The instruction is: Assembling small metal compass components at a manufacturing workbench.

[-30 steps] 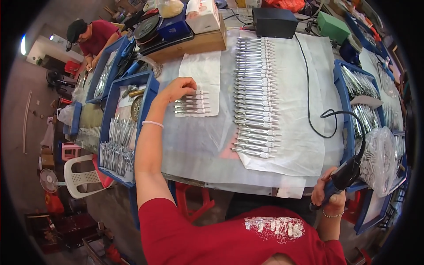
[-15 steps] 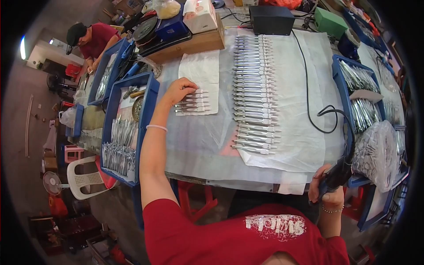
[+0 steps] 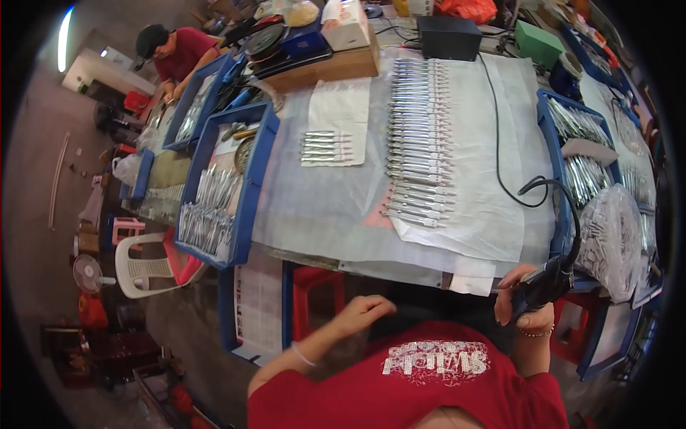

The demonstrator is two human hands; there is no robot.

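Note:
Below the front edge of the table, in front of my body, is my left hand [image 3: 366,314], its fingers drawn together. No metal piece shows in it, and I cannot make out what lies between the fingers, if anything. My right hand [image 3: 530,304] is wrapped round a black corded power tool [image 3: 547,284] at the table's right front corner. A long column of slim silver metal pieces [image 3: 420,143] lies side by side on white cloth [image 3: 489,214]. A small group of similar pieces [image 3: 326,148] lies on a smaller white cloth [image 3: 339,104] to the left.
Blue trays [image 3: 250,214] of metal pieces stand at the left, another blue tray [image 3: 549,136] at the right beside a clear plastic bag [image 3: 611,243] of parts. A black cable [image 3: 495,136] runs from a black box [image 3: 449,39]. Another person [image 3: 184,53] works at the far left.
My left hand has left the small group of metal pieces and come back below the table edge. The right hand still grips the tool. The view has shifted slightly.

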